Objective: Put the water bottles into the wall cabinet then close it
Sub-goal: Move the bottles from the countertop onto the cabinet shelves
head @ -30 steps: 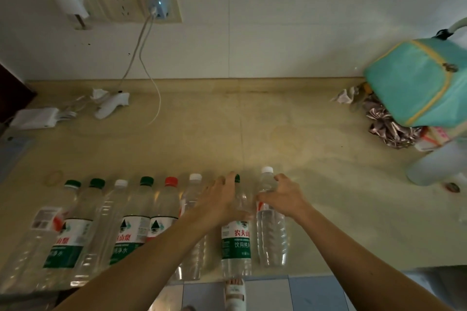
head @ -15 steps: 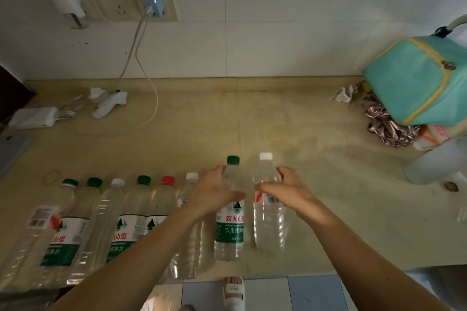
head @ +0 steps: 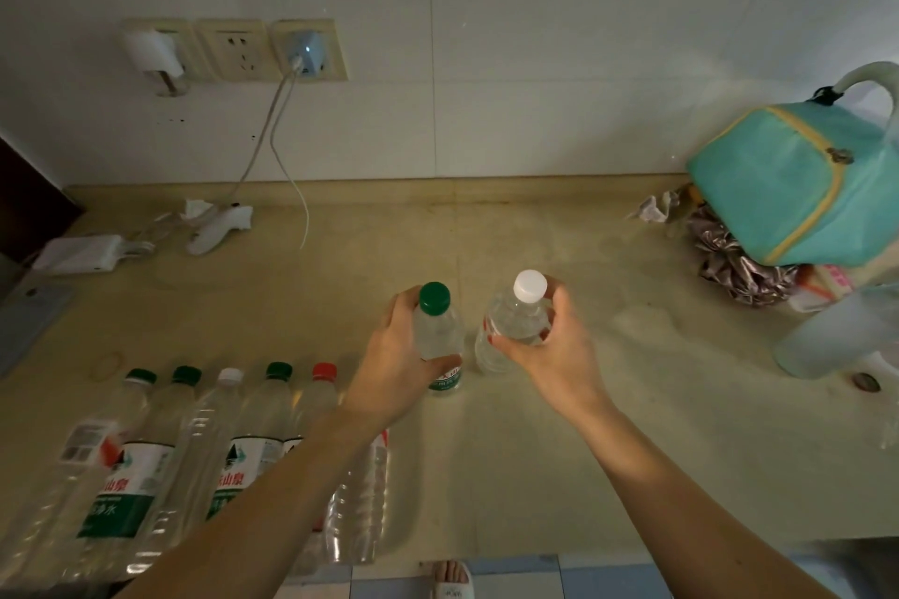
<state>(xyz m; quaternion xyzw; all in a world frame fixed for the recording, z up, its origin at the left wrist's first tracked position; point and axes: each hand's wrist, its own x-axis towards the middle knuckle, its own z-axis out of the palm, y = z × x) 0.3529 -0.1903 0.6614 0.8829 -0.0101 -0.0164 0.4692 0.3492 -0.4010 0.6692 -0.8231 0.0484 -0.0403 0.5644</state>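
I see the beige surface running up to the tiled wall. Landmark: the teal bag, which sits at the surface's right end, against the wall.

Well left of the bag, along the near edge of the surface, a row of water bottles lies side by side, caps pointing toward the wall: green, green, white, green, red. A further clear bottle in the row is partly hidden under my left forearm.

Between that row and the bag, both hands are raised above the surface. My left hand has its grip clamped on the green-capped bottle, fingers wrapped around the body, cap toward the wall. My right hand, nearer the bag, has its grip clamped on the white-capped bottle, held just beside the green-capped one, the two apart.

Far left of the bag, a white cable drops from a wall socket.
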